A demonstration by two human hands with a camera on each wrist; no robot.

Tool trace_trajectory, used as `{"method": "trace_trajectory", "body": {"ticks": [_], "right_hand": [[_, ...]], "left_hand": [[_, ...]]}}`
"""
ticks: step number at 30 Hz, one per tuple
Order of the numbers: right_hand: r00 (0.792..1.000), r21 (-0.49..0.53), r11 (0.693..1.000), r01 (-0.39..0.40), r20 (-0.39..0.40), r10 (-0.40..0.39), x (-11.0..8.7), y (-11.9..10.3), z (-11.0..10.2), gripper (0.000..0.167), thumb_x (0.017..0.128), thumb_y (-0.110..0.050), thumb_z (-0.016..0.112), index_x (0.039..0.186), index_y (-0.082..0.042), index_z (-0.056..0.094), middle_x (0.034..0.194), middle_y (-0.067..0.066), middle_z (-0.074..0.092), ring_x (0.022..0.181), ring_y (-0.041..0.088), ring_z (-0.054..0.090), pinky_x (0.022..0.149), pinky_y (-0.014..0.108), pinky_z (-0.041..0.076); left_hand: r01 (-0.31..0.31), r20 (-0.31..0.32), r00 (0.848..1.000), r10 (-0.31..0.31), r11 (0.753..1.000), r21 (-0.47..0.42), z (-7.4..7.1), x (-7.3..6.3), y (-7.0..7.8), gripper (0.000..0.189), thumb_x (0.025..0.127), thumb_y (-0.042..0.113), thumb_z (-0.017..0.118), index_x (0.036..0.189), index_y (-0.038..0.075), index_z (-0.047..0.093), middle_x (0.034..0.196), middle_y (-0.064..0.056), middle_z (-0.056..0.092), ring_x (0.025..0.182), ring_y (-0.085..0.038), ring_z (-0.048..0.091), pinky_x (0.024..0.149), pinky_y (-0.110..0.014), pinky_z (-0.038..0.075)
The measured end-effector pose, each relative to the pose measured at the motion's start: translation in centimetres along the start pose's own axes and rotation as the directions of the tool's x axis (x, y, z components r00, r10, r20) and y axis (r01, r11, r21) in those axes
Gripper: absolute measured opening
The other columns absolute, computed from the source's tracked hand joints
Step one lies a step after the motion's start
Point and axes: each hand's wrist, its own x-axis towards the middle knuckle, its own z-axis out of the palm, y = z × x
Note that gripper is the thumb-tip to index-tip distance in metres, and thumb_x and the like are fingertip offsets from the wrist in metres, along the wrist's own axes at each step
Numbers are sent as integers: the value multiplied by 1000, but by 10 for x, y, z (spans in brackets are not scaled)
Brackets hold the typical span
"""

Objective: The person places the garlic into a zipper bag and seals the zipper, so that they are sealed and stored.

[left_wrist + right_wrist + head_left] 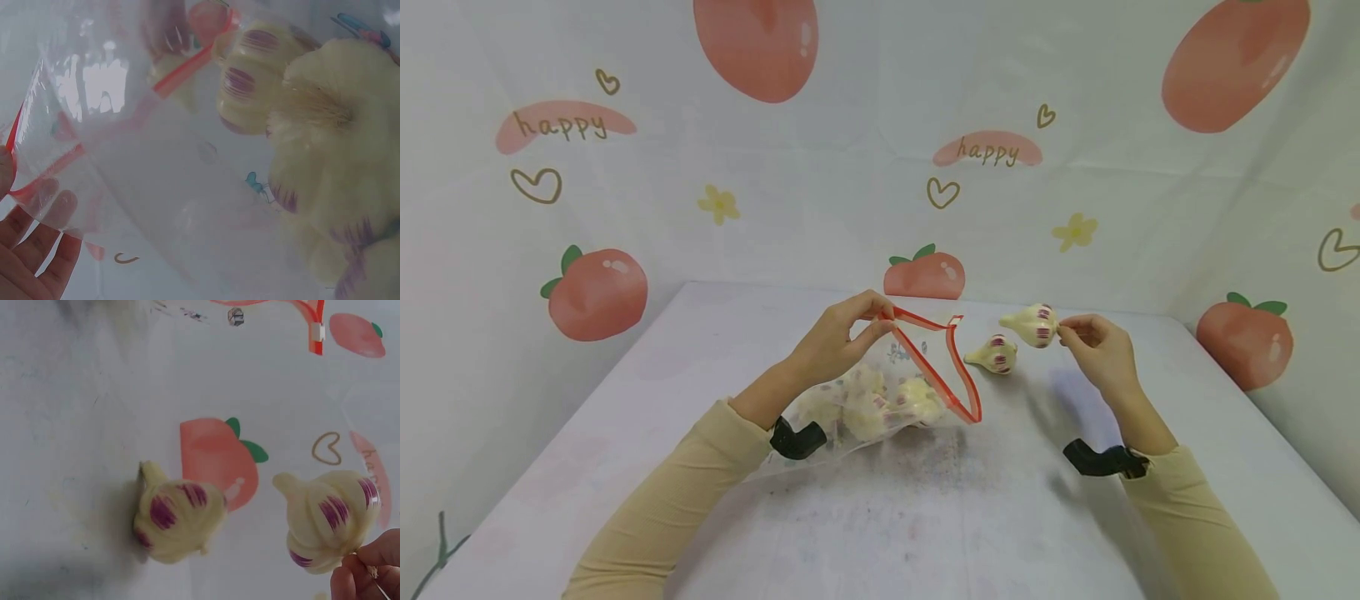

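Observation:
My left hand (pixel 842 337) pinches the rim of a clear zip bag (pixel 932 354) with a red-orange edge, its mouth spread toward the right. Inside the bag lie several garlic bulbs (pixel 865 408), pale with purple streaks; through the film they fill the right of the left wrist view (pixel 331 144). With thumb and fingertips, my right hand (pixel 1101 350) holds another garlic bulb (pixel 1037 326) by its root end, stem pointing left, raised above the table. Below and left of it, one more garlic bulb (pixel 178 515) rests on the table outside the bag.
The white table (pixel 925 533) has faint dark specks near its middle. A white cloth backdrop (pixel 835 183) printed with red fruit, hearts and flowers stands behind it. Black straps (pixel 1105 458) sit on both wrists.

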Motion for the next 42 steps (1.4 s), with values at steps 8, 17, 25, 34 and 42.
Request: {"method": "trace_trajectory", "body": {"ticks": [8, 17, 25, 34, 42], "right_hand": [[999, 11, 999, 42, 4, -42, -5, -14, -1, 27, 91, -19, 59, 103, 5, 62, 69, -33, 53, 67, -16, 53, 61, 6, 43], [997, 34, 996, 79, -1, -79, -10, -24, -4, 25, 90, -17, 61, 103, 5, 62, 70, -31, 55, 68, -15, 55, 62, 6, 43], [994, 56, 993, 106, 4, -107, -15, -34, -5, 23, 91, -17, 61, 101, 4, 61, 72, -32, 56, 70, -12, 58, 64, 5, 44], [988, 81, 985, 152, 8, -153, -21, -45, -5, 21, 90, -15, 61, 100, 4, 61, 77, -23, 60, 71, -12, 58, 66, 5, 46], [979, 140, 969, 202, 8, -205, -27, -53, -4, 17, 89, -10, 62, 97, 5, 60, 78, -16, 64, 71, -10, 60, 66, 5, 47]], "left_hand": [[6, -1, 1000, -6, 1000, -2, 0, 0, 0, 12, 92, 12, 57, 99, 2, 55, 94, -8, 62, 96, -22, 63, 92, -36, 51], [8, -2, 1000, -8, 1000, -2, 0, 0, -1, 14, 92, 13, 57, 99, 2, 55, 95, -7, 62, 97, -21, 63, 92, -37, 51], [13, -3, 1000, -13, 1000, 2, 1, 0, -1, 14, 92, 14, 57, 100, 2, 55, 95, -8, 62, 99, -23, 63, 91, -38, 51], [6, -2, 1000, -6, 1000, 4, 1, 0, -1, 14, 92, 13, 58, 101, 1, 55, 95, -7, 62, 98, -22, 63, 91, -38, 51], [-2, -5, 1000, 2, 1000, 4, 0, 1, 0, 13, 92, 12, 57, 100, 1, 55, 94, -8, 62, 98, -23, 63, 89, -38, 51]]}}
